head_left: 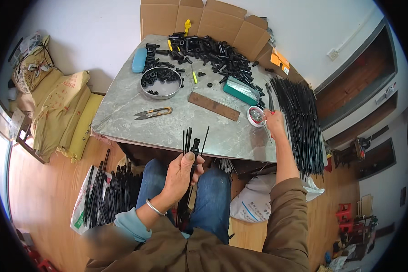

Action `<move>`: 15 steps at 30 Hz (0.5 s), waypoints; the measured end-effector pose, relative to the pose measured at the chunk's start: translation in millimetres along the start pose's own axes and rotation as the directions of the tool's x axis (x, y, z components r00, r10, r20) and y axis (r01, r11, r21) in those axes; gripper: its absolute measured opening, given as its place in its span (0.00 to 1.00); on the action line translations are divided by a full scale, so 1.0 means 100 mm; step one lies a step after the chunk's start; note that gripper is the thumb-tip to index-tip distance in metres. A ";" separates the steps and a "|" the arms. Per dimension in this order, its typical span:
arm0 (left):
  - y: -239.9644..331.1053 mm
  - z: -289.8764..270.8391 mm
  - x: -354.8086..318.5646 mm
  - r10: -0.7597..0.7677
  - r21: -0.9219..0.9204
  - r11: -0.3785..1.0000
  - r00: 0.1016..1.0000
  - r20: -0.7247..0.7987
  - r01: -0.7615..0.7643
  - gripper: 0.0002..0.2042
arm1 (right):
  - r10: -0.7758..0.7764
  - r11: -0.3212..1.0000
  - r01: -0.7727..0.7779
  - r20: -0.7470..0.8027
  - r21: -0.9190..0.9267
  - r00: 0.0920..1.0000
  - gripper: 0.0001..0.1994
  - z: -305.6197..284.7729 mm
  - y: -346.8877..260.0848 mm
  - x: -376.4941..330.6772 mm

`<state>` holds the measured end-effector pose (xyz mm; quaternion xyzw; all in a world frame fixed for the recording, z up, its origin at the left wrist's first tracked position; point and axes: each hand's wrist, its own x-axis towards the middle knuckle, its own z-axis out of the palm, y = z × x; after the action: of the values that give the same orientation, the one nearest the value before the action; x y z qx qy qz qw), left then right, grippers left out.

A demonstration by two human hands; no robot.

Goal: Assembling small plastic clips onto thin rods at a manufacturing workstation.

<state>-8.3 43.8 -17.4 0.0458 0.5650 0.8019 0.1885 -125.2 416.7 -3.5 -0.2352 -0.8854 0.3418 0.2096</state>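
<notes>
My left hand (179, 174) is closed around several thin black rods (187, 138) and a black tubular fitting (195, 145), held upright above my lap. The thumb presses on the fitting from the front. Over the table's right side, my right hand (274, 123) grips red-handled pliers (270, 96), their dark metal head pointing away from me. Just left of that hand stands a small white bowl (250, 121) of tiny metal pieces. A large bundle of long black rods (299, 122) lies to its right.
A heap of black fittings (222, 56) covers the table's back, against cardboard (172, 20). Nearer are a round metal tin (167, 95), snips (154, 113), a rusty flat bar (213, 106) and a green box (241, 92). More black rods (118, 195) stand in a sack by my left leg.
</notes>
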 end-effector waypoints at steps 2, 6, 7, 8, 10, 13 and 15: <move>-0.02 -0.04 0.04 0.003 -0.014 1.000 1.000 -0.003 -0.003 0.26 | 0.101 0.965 -0.144 0.196 0.219 0.975 0.15 -0.04 -0.14 -0.07; 0.03 0.02 0.05 -0.026 -0.030 0.999 1.000 -0.014 0.025 0.22 | -0.013 0.572 -0.445 0.551 0.688 0.834 0.10 -0.06 -0.53 -0.81; 0.04 0.04 0.05 -0.037 -0.024 0.999 0.999 -0.036 0.037 0.22 | -0.069 0.494 -0.489 0.593 0.719 0.802 0.10 -0.02 -0.62 -1.05; 0.06 0.06 0.04 -0.026 -0.031 0.999 0.999 -0.029 0.025 0.21 | -0.066 0.485 -0.509 0.610 0.711 0.789 0.10 0.02 -0.71 -1.30; 0.07 0.07 0.02 -0.030 -0.050 0.998 0.998 -0.059 0.027 0.19 | -0.166 0.310 -0.612 0.676 0.727 0.718 0.10 0.21 -0.86 -1.76; 0.04 0.10 -0.03 0.043 -0.067 0.997 0.999 -0.021 -0.044 0.20 | -0.238 0.348 -0.562 0.651 0.750 0.721 0.10 0.32 -0.97 -2.30; 0.04 0.07 -0.07 0.113 -0.040 0.993 0.994 0.011 -0.112 0.23 | -0.200 0.340 -0.556 0.637 0.758 0.745 0.10 0.38 -1.07 -2.52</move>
<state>-0.5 46.5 -10.2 0.0792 0.5446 0.8218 0.1476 27.2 186.0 -7.3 -0.0483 -0.5110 0.8567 -0.0503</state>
